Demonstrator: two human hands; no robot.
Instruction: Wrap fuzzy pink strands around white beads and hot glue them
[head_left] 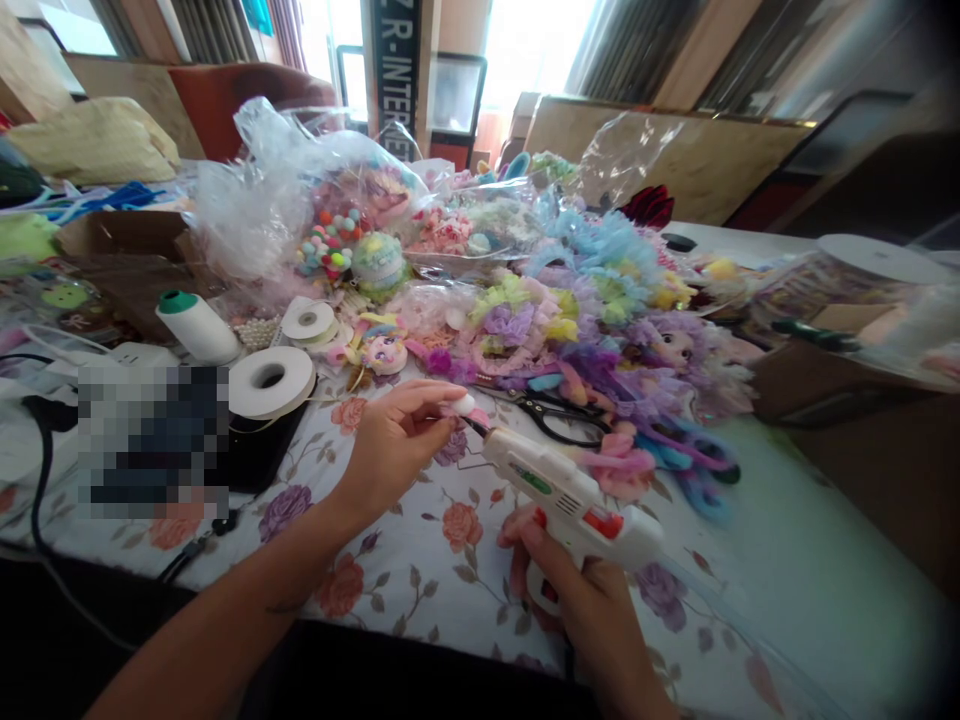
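My right hand (581,590) grips the handle of a white glue gun (570,495), a finger on its trigger. The gun's nozzle points up and left at a small white and pink piece (466,406). My left hand (397,440) pinches that piece between thumb and fingertips, just above the floral tablecloth (450,560). Both hands are closed. Black scissors (559,415) lie right behind the gun.
A heap of pastel fluffy craft flowers and doll heads (585,320) fills the table's middle and right. Ribbon rolls (270,380), a thread spool (196,325) and clear plastic bags (255,200) lie at left. A cardboard box (847,400) stands at right.
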